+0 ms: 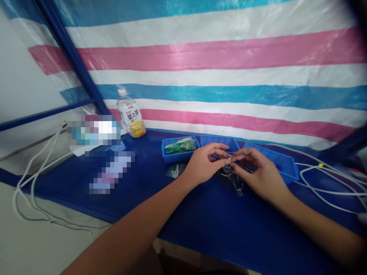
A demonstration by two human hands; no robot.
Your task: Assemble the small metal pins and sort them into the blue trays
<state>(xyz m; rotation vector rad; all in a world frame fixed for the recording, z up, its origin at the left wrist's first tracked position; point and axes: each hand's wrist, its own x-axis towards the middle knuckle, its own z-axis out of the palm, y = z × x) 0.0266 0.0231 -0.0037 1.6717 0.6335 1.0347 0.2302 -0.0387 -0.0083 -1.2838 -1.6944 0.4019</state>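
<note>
Fingertips of my left hand (205, 162) and my right hand (255, 170) meet over the table, both pinched on a small shiny metal piece (229, 157). It is too small for me to tell its kind. Beneath the fingers lies a pile of thin dark rods with silvery ends (236, 185), partly hidden by both hands. A small clear bag with pale pieces (175, 170) rests just left of the pile. Behind my left hand stands a blue bin (177, 157) holding green plastic bags (182, 145).
A second blue bin (219, 142) stands behind the hands, and a third blue bin (286, 162) behind my right hand. A drink bottle (132, 116) is at the back left. White cables (318, 189) loop at the right; more cables (31, 183) hang at the left edge.
</note>
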